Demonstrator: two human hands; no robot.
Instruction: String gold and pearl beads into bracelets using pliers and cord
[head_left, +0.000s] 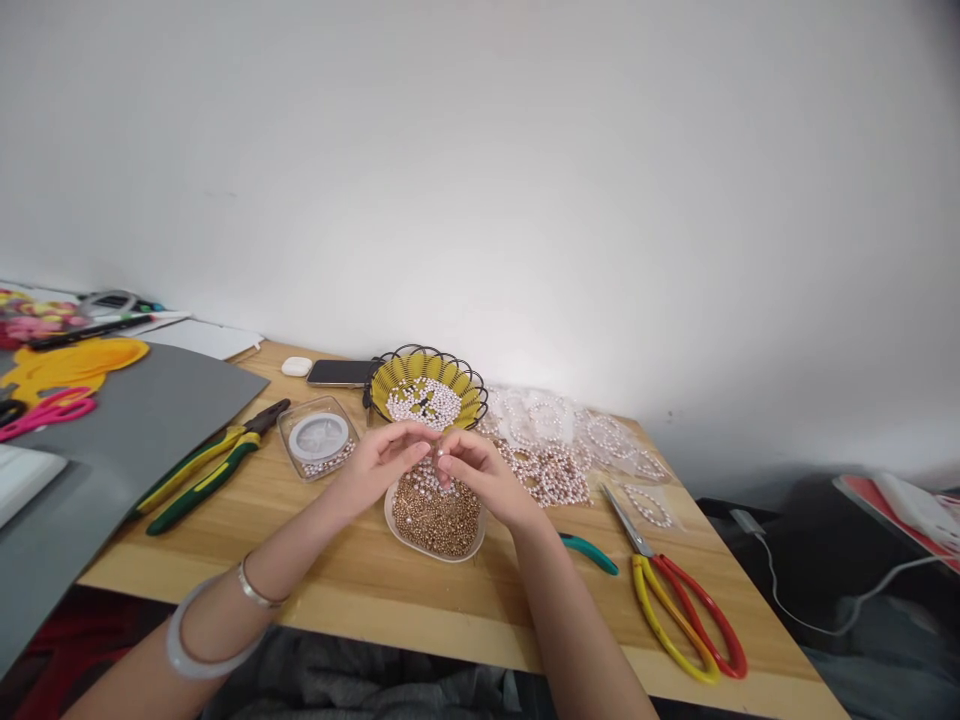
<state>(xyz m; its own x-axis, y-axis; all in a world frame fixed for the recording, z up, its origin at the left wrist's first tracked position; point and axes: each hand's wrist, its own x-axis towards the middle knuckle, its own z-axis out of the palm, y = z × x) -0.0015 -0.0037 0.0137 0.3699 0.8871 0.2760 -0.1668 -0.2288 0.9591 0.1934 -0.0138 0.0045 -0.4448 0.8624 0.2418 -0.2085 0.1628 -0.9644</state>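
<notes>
Gold beads [442, 525] and pearly white beads [429, 482] are lying loose in a pale dish [391, 528] on a wood-grain bench [465, 625] that is standing against a plain grey-white wall [480, 200]. Taking the dish as the clock's centre, a black-rimmed yellow basket [478, 380] is sitting at 12, holding more white beads. A clear box [285, 437] with a white spool [319, 437] is resting at 10, and a dark phone [337, 373] is lying farther out, nearer 11. Bead strands [555, 478] and clear plastic bags [536, 415] are spreading around 2. Red-and-yellow scissors [667, 590] are lying between 3 and 4, their blades pointing to 11. Yellow-and-green pliers [214, 470] are lying near 9, partly on a grey sheet [172, 400], nose pointing to 2.

Both hands are hovering over the far part of the dish. From the left hand [394, 455] the gold beads are lying between 4 and 5 o'clock; from the right hand [480, 468], between 7 and 8. Each hand is holding thumb and fingertips close together; whether anything is clamped there is too small to tell.

Single beads are looking round, so their pointing cannot be told. The heap is running from 12 to 6, white toward 12, gold toward 6.
</notes>
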